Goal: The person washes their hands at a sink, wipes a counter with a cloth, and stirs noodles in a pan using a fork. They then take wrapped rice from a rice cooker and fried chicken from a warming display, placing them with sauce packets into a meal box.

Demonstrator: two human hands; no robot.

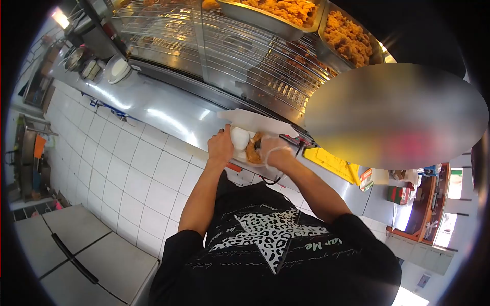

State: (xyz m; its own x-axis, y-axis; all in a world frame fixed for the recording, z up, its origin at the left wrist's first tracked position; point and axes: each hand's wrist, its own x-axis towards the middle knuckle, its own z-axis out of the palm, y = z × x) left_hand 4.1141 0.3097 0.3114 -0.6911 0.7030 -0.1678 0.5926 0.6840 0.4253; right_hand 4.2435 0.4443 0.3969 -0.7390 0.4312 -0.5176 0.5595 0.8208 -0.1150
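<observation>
A white takeout box (258, 121) sits at the counter's front edge with its lid raised at the back. Inside it are a rounded white mound that looks like rice (240, 138) and a browned piece of fried food (253, 153). My left hand (220, 147) grips the box's left side, fingers bent over the edge. Over the right part of the box is my right hand (277, 152), close beside the fried piece. Its fingers are smeared and partly hidden, with something clear and thin around them. A small dark patch shows between that hand and the food.
Behind the steel counter (168, 109) stands a heated display case with wire racks (224, 43) and metal trays of fried chicken (348, 38). White plates (118, 69) lie at the left end. A yellow tray (332, 164) is to the right, under a large blurred oval.
</observation>
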